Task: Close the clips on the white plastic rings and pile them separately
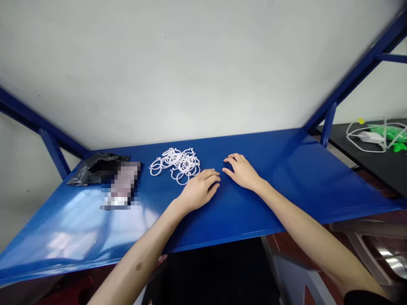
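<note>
White, plastic-looking rings point(181, 163) are heaped on the blue table point(241, 216), probably light, springy and easily tangled, best lifted singly by an outer rim. Just beside them the left hand point(202, 187) is held loosely bent, with nothing seen gripped; farther along, the right hand point(242, 171) is spread, nothing held

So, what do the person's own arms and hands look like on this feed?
The left hand and right hand look ungloved and unadorned, and both forearms are uncovered. A small spot marks the left forearm. A black sleeve edge shows on the right arm; no left sleeve is visible.
</note>
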`<state>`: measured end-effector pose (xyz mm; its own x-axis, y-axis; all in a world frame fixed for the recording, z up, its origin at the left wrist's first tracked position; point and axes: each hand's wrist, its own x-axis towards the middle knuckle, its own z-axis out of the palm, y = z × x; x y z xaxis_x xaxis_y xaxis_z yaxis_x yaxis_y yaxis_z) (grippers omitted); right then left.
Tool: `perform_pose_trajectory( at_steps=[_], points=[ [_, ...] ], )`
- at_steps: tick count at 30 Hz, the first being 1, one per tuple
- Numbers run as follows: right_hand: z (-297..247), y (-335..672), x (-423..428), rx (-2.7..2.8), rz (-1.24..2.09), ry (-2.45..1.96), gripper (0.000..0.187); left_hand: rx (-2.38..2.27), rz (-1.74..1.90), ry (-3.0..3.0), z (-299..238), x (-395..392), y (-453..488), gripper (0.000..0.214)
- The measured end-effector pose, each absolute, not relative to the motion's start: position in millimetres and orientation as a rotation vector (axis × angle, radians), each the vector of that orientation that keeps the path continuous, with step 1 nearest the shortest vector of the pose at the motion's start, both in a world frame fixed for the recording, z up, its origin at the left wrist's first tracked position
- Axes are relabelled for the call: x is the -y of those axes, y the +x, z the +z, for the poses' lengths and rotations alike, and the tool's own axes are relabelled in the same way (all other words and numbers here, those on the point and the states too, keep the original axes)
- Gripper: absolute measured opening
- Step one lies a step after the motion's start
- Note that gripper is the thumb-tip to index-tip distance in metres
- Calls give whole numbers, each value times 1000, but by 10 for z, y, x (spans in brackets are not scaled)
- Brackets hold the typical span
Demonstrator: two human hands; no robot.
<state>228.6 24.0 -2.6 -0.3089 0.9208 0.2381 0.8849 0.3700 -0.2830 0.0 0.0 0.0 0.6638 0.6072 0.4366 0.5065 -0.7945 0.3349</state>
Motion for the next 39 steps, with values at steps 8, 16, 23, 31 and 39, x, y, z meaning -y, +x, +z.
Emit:
perform_pose_trajectory(
  at_steps=[8,16,23,31,39],
  points=[
    [17,2353,-239,2368,201,-1549,42,-937,549,2631,-21,24,7,24],
    [27,2354,-228,2403,169,-1522,41,-943,503,2625,-13,7,-11,24],
    [33,2356,-230,2410,185,-1516,42,-935,517,2626,-5,10,-24,24],
    [51,2357,-220,2423,177,-1515,42,-938,532,2610,47,13,-14,24],
    [20,2371,-229,2415,183,-1499,42,-907,517,2581,157,41,-18,37]
  ],
)
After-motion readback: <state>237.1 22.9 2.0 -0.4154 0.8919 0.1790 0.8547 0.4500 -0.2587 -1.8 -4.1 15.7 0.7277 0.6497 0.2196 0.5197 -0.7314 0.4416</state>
